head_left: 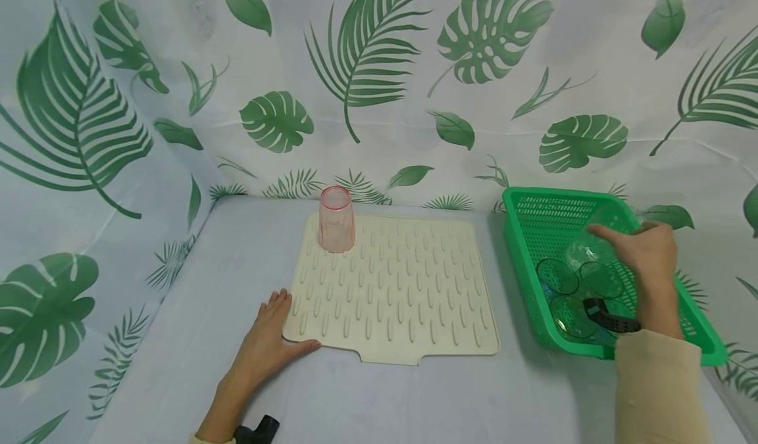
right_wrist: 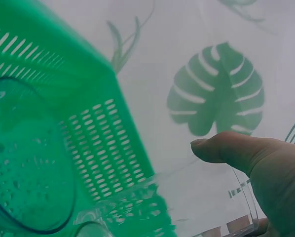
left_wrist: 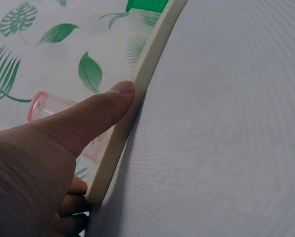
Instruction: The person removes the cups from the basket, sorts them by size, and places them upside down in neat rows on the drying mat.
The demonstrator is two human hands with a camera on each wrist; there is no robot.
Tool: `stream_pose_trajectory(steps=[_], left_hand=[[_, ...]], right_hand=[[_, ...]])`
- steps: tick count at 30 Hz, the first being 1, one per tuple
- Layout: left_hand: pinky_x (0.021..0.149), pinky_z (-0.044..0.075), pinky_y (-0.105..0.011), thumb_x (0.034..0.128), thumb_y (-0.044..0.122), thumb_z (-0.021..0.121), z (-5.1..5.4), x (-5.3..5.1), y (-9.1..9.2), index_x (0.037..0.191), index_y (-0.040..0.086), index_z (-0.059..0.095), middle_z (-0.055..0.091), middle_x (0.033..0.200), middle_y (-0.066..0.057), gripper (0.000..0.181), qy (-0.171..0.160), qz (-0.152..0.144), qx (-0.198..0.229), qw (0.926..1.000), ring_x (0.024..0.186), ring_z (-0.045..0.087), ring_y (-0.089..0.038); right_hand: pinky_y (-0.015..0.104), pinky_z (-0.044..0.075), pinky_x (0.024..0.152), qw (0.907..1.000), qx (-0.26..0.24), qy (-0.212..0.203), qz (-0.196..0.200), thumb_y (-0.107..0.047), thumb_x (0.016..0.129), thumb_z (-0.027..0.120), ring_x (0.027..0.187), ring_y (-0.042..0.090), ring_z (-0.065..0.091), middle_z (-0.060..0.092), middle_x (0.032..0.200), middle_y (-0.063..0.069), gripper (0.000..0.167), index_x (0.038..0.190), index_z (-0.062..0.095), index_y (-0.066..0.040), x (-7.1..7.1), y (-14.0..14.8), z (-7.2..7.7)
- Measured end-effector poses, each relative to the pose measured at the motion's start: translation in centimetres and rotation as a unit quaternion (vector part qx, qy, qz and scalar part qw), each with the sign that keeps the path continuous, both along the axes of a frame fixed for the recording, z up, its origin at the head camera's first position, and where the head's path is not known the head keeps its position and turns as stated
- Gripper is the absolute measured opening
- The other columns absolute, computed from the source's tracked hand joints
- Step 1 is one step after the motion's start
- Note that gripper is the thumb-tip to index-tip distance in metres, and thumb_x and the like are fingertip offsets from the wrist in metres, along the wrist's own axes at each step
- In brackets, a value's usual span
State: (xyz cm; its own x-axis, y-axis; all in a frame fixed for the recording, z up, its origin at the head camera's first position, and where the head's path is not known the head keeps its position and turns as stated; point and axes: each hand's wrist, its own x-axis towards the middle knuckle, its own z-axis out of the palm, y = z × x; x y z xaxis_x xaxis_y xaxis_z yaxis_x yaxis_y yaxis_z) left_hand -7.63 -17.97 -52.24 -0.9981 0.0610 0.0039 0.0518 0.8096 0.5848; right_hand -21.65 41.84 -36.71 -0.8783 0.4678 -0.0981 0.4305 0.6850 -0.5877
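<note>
Gripping a clear glass [head_left: 585, 248] near one end, my right hand [head_left: 650, 253] has its thumb on one side and fingers showing through the wall on the other, parted about the glass's width; its body slants away from my palm, over the other glasses [head_left: 557, 277] in the green basket [head_left: 524, 279]. My left hand [head_left: 263, 340] rests, fingers extended, at the near left corner of the cream mat [head_left: 393, 293], the pink glass [head_left: 337, 223] standing well beyond.

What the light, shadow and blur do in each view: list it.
Head: soft, even light, a faint shadow left of the green basket; left wrist: dimmer, shadow along the edge of the mat, ripple patterning on the white cloth; right wrist: leaf print slightly soft, pale glints on the clear glass.
</note>
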Motion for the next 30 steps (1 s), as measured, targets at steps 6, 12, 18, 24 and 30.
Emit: stream_pose_trajectory(steps=[6, 12, 18, 24, 30], left_hand=[[0.127, 0.016, -0.055, 0.0723, 0.060, 0.082, 0.2, 0.0, 0.0, 0.155, -0.001, 0.032, 0.028, 0.163, -0.024, 0.114, -0.002, 0.001, -0.001, 1.0000, 0.154, 0.021, -0.039], [0.127, 0.015, -0.055, 0.0720, 0.060, 0.082, 0.1, 0.1, 0.0, 0.155, -0.002, 0.030, 0.027, 0.163, -0.024, 0.116, -0.008, 0.000, 0.003, 1.0000, 0.154, 0.020, -0.040], [0.127, 0.015, -0.055, 0.0723, 0.062, 0.081, -0.2, 0.0, 0.0, 0.155, -0.001, 0.030, 0.026, 0.163, -0.023, 0.116, -0.007, 0.000, 0.002, 1.0000, 0.154, 0.020, -0.039], [0.127, 0.015, -0.054, 0.0727, 0.063, 0.080, -0.4, 0.0, -0.1, 0.156, -0.001, 0.030, 0.026, 0.164, -0.023, 0.116, -0.008, -0.001, 0.003, 1.0000, 0.155, 0.019, -0.039], [0.127, 0.015, -0.054, 0.0730, 0.062, 0.081, -0.3, 0.0, -0.1, 0.156, -0.002, 0.030, 0.026, 0.164, -0.023, 0.116, -0.008, 0.000, 0.000, 1.0000, 0.155, 0.019, -0.039]], right_hand=[[0.067, 0.040, 0.096, 0.9993, -0.016, 0.033, 0.000, -0.062, 0.088, 0.061, 0.133, 0.052, 0.035, 0.024, 0.156, 0.036, 0.104, 0.149, 0.021, 0.011, 1.0, -1.2, 1.5], [0.055, 0.040, 0.095, 0.9965, -0.030, 0.073, -0.029, -0.062, 0.084, 0.066, 0.125, 0.036, 0.036, 0.025, 0.157, 0.022, 0.103, 0.154, 0.017, -0.004, 1.7, -3.3, 2.8], [0.046, 0.041, 0.100, 0.9937, -0.044, 0.092, -0.046, -0.062, 0.082, 0.069, 0.121, 0.023, 0.040, 0.033, 0.158, 0.005, 0.106, 0.161, 0.008, -0.023, 2.3, -4.7, 4.2], [0.030, 0.040, 0.104, 0.9885, -0.073, 0.121, -0.054, -0.058, 0.081, 0.073, 0.112, 0.000, 0.041, 0.040, 0.139, -0.023, 0.101, 0.159, 0.013, -0.034, 3.1, -6.6, 5.3], [0.017, 0.036, 0.087, 0.9809, -0.084, 0.172, -0.035, -0.051, 0.081, 0.078, 0.099, -0.010, 0.041, 0.046, 0.127, -0.027, 0.094, 0.156, 0.024, -0.034, 3.8, -8.8, 5.5]])
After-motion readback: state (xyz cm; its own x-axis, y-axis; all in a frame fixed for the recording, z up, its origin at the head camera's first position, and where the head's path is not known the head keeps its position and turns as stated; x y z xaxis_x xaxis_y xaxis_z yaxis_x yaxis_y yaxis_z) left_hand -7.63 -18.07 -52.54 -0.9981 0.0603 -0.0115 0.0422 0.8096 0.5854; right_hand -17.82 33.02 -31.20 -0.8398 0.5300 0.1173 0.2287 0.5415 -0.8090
